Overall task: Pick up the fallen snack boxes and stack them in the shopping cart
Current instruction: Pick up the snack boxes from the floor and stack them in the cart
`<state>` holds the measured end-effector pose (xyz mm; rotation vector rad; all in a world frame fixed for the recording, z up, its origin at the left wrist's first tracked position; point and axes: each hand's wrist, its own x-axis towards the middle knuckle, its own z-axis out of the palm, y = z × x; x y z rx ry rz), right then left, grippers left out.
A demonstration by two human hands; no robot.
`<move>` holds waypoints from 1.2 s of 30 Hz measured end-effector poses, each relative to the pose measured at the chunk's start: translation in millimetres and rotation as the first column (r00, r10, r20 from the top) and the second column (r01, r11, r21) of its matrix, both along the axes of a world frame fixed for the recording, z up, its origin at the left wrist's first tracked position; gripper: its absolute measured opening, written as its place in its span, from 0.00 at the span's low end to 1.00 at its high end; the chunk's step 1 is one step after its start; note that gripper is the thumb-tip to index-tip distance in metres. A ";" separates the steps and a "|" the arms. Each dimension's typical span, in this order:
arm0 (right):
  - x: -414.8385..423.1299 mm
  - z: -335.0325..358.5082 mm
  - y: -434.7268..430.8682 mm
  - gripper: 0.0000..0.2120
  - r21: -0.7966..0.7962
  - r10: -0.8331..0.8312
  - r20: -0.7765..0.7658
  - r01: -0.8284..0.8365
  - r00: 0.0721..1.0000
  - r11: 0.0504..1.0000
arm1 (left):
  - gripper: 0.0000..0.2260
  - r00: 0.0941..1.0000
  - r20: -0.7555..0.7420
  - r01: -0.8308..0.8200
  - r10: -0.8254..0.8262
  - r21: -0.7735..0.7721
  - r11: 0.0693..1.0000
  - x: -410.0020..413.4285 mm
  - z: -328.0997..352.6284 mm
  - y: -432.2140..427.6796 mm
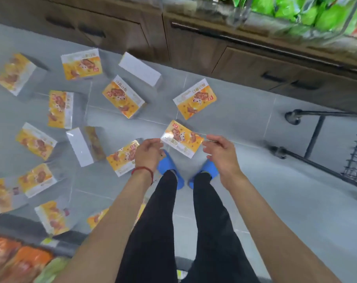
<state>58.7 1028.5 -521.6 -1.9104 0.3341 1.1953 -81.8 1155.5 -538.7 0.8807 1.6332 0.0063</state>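
I hold one orange-and-white snack box (181, 138) flat in front of me, above my blue slippers. My left hand (148, 153) grips its left edge and my right hand (220, 151) grips its right edge. Several more snack boxes lie scattered on the grey tile floor, among them one (195, 99) just beyond the held box, one (123, 100) to its left and one (122, 158) partly under my left hand. The black wire shopping cart (355, 156) stands at the right edge, only its front corner and frame showing.
Dark wooden cabinets (194, 50) run along the far side, with green snack bags (308, 11) on the shelf above. A shelf with orange packs (16, 260) sits at the lower left. Bare floor (275, 190) lies between me and the cart.
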 end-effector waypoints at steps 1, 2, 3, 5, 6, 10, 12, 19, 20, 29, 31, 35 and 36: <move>0.5 -18.4 -0.8 0.07 -0.025 -0.032 -0.001 0.032 0.999 0.999 | 0.10 0.999 -0.020 0.027 -0.027 -0.013 1.000 0.8 -19.0 3.3; 1.5 -38.7 -1.6 0.07 -0.055 -0.059 -0.004 0.059 0.998 0.997 | 0.10 0.998 -0.041 0.055 -0.056 -0.025 0.998 2.2 -38.7 5.6; 2.9 -59.7 -2.8 0.08 -0.082 -0.078 -0.008 0.077 0.997 0.994 | 0.10 0.995 -0.057 0.085 -0.087 -0.034 0.996 4.0 -58.0 6.6; 6.2 -104.2 -7.2 0.08 -0.126 -0.109 -0.013 0.107 0.994 0.986 | 0.09 0.985 -0.090 0.143 -0.147 -0.049 0.988 8.4 -101.2 5.2; 7.7 -127.1 -9.2 0.08 -0.146 -0.123 -0.017 0.119 0.992 0.982 | 0.08 0.979 -0.105 0.172 -0.177 -0.052 0.984 10.4 -124.7 4.0; 9.1 -222.8 -17.4 0.06 -0.205 -0.133 -0.023 0.126 0.991 0.971 | 0.09 0.934 -0.146 0.318 -0.327 -0.081 0.945 18.0 -217.7 3.8; 6.1 -269.7 -20.3 0.04 -0.224 -0.124 -0.043 0.111 0.991 0.968 | 0.10 0.921 -0.176 0.338 -0.349 -0.088 0.937 19.6 -266.0 7.8; 1.2 -418.7 -29.9 0.24 -0.328 -0.118 -0.121 0.073 0.986 0.942 | 0.25 0.860 -0.264 0.439 -0.438 -0.056 0.897 18.5 -419.0 30.9; 0.9 -437.1 -30.9 0.24 -0.328 -0.126 -0.145 0.072 0.981 0.942 | 0.27 0.854 -0.262 0.454 -0.450 -0.049 0.890 19.5 -433.8 33.8; -4.2 -548.2 -23.7 0.35 -0.236 -0.292 -0.328 0.222 0.898 0.946 | 0.47 0.862 -0.167 0.463 -0.479 -0.129 0.877 32.8 -513.2 49.0; -7.5 -561.6 -27.6 0.39 -0.241 -0.350 -0.301 0.284 0.887 0.928 | 0.40 0.827 -0.182 0.510 -0.531 -0.154 0.846 34.6 -512.1 46.1; -17.6 -549.9 -36.4 0.43 -0.292 -0.382 -0.214 0.315 0.899 0.903 | 0.39 0.799 -0.160 0.557 -0.579 -0.164 0.814 22.9 -489.8 43.1; -17.8 -529.4 -33.0 0.45 -0.296 -0.360 -0.201 0.294 0.911 0.909 | 0.39 0.799 -0.170 0.553 -0.576 -0.167 0.816 18.5 -478.9 41.2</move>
